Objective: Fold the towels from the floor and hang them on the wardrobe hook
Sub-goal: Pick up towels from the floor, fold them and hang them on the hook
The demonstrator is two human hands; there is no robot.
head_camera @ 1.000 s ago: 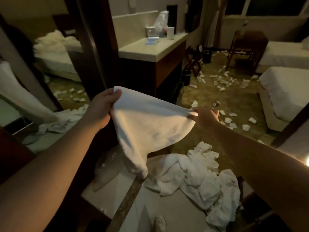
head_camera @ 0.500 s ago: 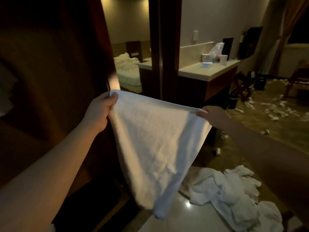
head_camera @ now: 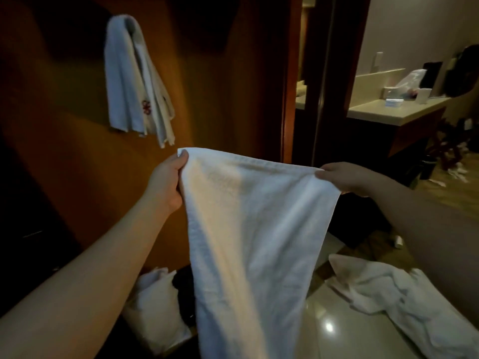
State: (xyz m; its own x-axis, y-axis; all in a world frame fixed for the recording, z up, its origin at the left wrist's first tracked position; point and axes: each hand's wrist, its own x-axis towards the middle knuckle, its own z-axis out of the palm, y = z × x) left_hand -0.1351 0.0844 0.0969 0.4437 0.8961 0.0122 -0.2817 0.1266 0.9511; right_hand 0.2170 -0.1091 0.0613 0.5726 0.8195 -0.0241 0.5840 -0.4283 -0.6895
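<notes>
left hand [head_camera: 168, 182] gripped white terry towel [head_camera: 248, 229] corner | right hand [head_camera: 344, 177] pinched opposite corner | folded white towels [head_camera: 134, 81] hung on brown wooden wardrobe [head_camera: 220, 86]

Glossy pale floor [head_camera: 334, 332] across the lower right of the frame, with a bright glint of light on it. Crumpled white towels [head_camera: 404, 299] heaped directly on the tiles at lower right. Another white bundle [head_camera: 153, 307] on the floor at lower centre-left, against the foot of the wooden wardrobe. Further back, at right centre, scattered white scraps [head_camera: 440, 177] on patterned carpet. Pale counter [head_camera: 388, 112] at upper right, carrying a tissue box [head_camera: 391, 93] and a white cup [head_camera: 423, 95].
</notes>
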